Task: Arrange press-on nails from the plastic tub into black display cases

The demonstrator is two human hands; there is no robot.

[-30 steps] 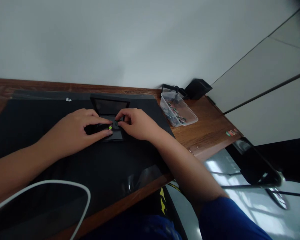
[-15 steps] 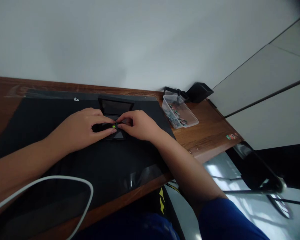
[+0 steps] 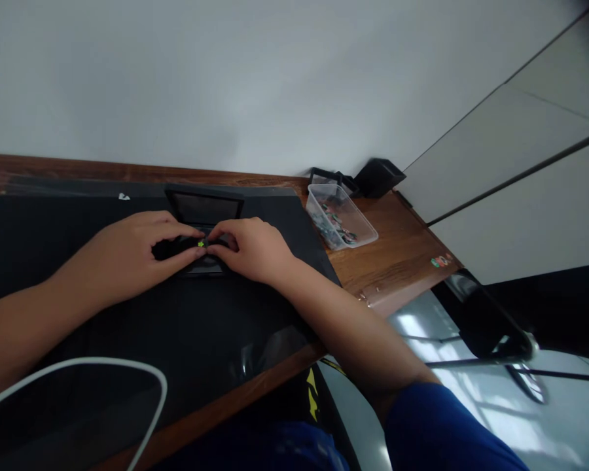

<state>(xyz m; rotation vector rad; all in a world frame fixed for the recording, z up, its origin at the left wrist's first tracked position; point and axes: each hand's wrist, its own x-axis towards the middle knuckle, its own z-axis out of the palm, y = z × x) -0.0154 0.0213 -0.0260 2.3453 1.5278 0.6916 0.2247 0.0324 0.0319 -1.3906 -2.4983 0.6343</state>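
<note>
A black case (image 3: 205, 267) lies on the dark mat, its hinged lid (image 3: 203, 206) with a see-through window tipped up at the back. Over the case's base, my left hand (image 3: 137, 252) closes thumb and fingers on a small dark piece with a yellow-green star-shaped mark (image 3: 201, 244). My right hand (image 3: 258, 248) pinches the same piece from the right, fingertips close to those of the left. Fingers hide most of the piece, so its kind is unclear.
A clear plastic tub (image 3: 343, 219) of small coloured pieces stands to the right. Behind it are black frames (image 3: 326, 175) and a black holder (image 3: 379, 176). A white scrap (image 3: 124, 196) lies on the mat (image 3: 177, 340). A white cable (image 3: 103, 360) loops in front.
The whole view has shifted, so the hands and case appear further left. Both hands keep pinching the small dark piece, with fingertips slightly closer together.
</note>
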